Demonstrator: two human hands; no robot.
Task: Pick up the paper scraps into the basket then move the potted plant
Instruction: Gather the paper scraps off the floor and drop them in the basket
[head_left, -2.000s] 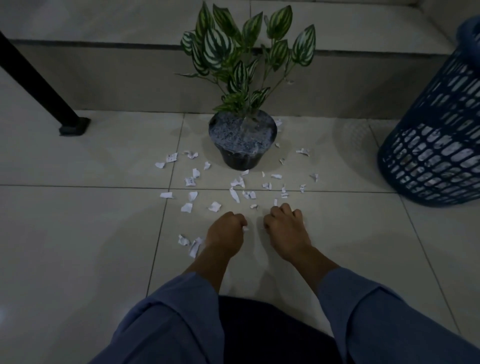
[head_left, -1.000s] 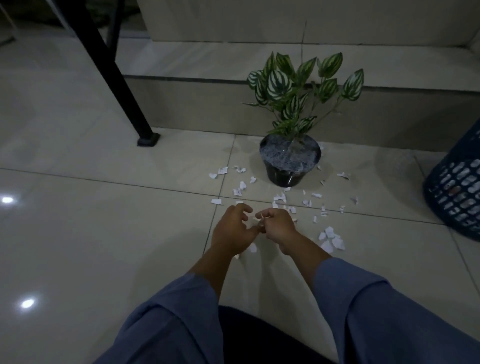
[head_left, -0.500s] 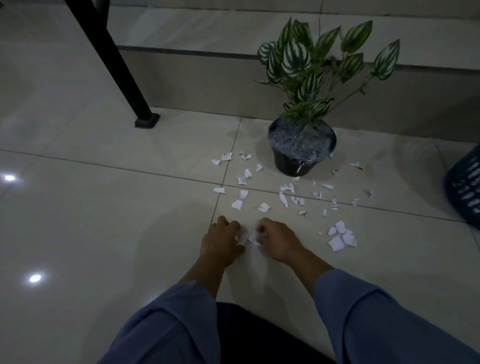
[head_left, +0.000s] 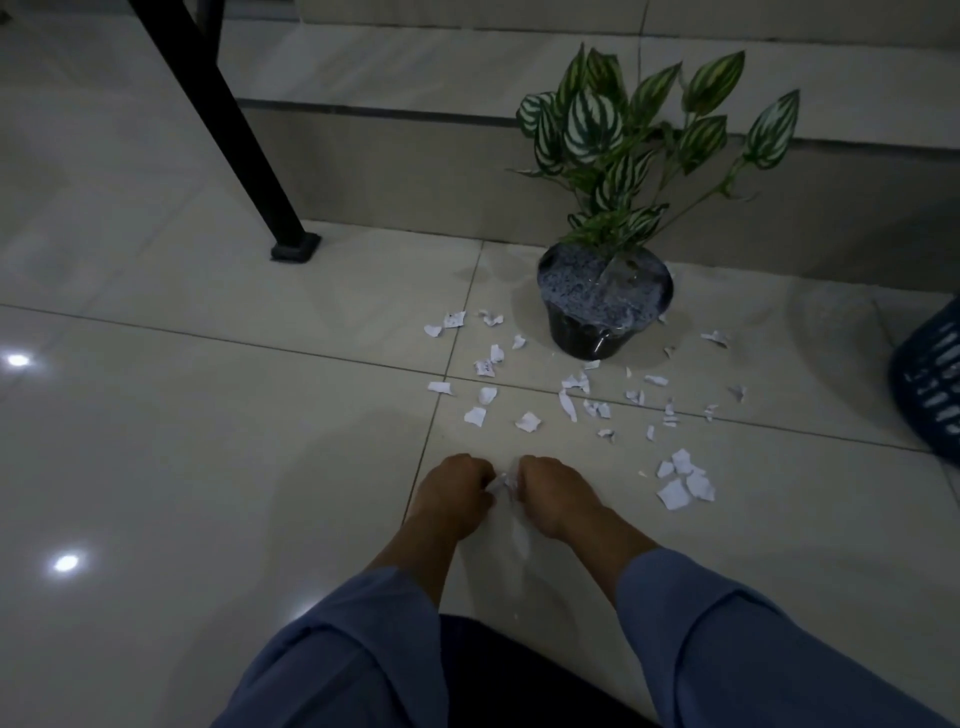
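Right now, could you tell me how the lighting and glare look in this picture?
Head view: dim, bluish light; two glare spots on the glossy floor at left; white paper scraps stand out; basket cropped at the right edge.

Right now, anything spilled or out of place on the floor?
Yes: torn paper scraps litter the tiles in front of and beside the potted plant, with a small pile nearer the basket. The plant stands upright.

Mount: wide-angle camera on my head.
Facing: forward and down at pale glossy tiled floor (head_left: 208, 467).
Near: my left hand (head_left: 452, 493), right hand (head_left: 550, 499).
Farther: white torn paper scraps (head_left: 527, 422); dark blue plastic basket (head_left: 930, 384) cut by right edge.
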